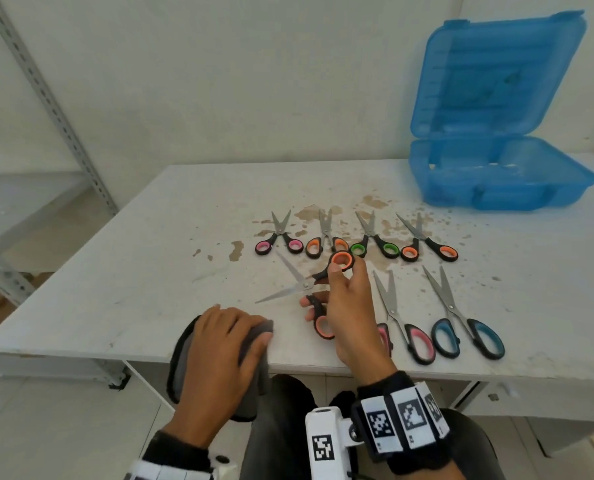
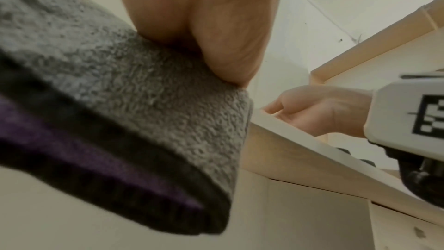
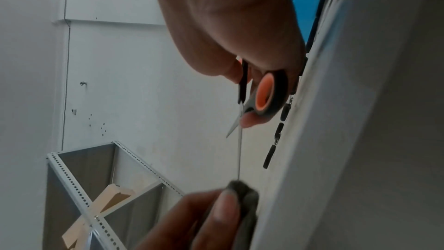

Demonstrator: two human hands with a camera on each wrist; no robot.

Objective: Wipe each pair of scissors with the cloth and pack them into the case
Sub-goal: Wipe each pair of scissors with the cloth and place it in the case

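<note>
R hand (image 1: 349, 306) grips orange-handled scissors (image 1: 318, 289) by the loops, steel blades spread wide, just above table (image 1: 150, 254). L hand (image 1: 219, 355) clasps fuzzy grey cloth (image 1: 254, 341) at table's near edge. Translucent blue plastic case (image 1: 496, 181) open, far R corner.

Pink-handled scissors (image 1: 397, 317) half hidden behind right hand (image 1: 349, 317) (one loop); case (image 1: 496, 181) interior unclear.

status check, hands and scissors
Right hand grips orange scissors, blades open. Left hand holds cloth. Case open. Nothing blocking.
</note>
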